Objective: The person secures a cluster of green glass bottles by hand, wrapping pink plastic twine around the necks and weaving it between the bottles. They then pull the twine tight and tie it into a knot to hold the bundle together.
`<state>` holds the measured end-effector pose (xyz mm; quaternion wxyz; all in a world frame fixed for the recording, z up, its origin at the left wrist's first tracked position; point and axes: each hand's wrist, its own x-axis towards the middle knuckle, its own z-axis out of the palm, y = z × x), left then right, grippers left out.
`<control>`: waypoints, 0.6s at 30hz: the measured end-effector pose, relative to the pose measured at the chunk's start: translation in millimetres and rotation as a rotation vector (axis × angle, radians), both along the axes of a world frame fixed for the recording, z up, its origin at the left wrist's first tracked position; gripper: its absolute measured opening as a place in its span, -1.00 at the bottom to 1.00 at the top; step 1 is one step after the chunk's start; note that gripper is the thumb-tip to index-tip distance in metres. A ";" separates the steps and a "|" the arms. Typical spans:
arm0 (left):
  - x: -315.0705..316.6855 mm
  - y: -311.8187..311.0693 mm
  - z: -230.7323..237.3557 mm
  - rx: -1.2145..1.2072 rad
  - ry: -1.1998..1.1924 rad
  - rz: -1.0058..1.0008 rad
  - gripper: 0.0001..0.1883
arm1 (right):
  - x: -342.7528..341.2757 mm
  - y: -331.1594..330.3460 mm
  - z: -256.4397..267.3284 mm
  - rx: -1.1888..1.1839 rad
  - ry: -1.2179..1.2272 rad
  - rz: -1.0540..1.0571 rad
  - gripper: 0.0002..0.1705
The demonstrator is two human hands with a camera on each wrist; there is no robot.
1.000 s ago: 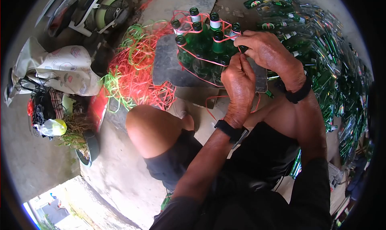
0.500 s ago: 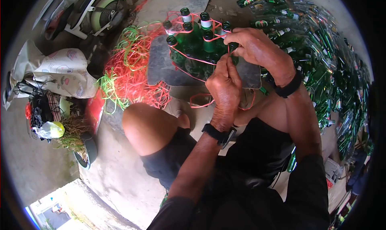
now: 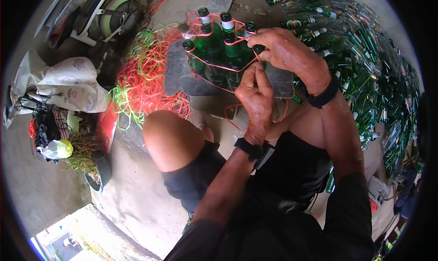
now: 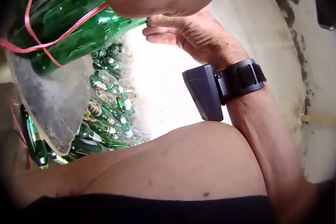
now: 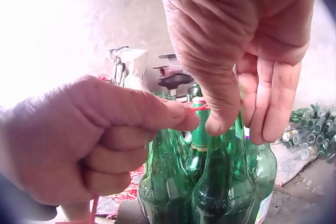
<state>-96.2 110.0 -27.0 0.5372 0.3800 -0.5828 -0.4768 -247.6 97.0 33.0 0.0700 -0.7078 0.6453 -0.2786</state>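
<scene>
A cluster of green glass bottles stands upright on a dark slab, bound by pink plastic strapping around the necks and lower down. My left hand pinches the strapping between thumb and forefinger, other fingers curled, close by the near right bottle. A loose length of it hangs below that hand. At the same bottle, my right hand holds the neck, thumb on the near side and fingers behind, as the right wrist view shows. In that view a short taut stretch of strapping runs from the left fingertips to the neck.
A large heap of loose bottles lies to the right. Left of the slab is a tangle of pink and green strapping. Further left are a scooter wheel, a pale printed bag and a pot of dry plants.
The head view has shifted, so the bottles and both hands appear further left. The left hand keeps its pinch and the right stays at the same neck. The hanging strapping has swung slightly.
</scene>
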 end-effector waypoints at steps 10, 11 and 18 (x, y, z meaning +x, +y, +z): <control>-8.5 -8.3 -17.7 0.194 0.003 -0.140 -0.70 | 0.1 1.8 -4.5 -0.055 0.023 0.011 -0.56; -9.7 -8.6 -17.2 0.242 0.070 -0.145 -0.75 | -0.1 0.9 -3.7 0.006 0.026 0.006 -0.56; -17.5 -13.5 -31.7 0.551 0.301 -0.153 -0.69 | 10.9 8.3 12.7 0.061 0.103 -0.011 -0.56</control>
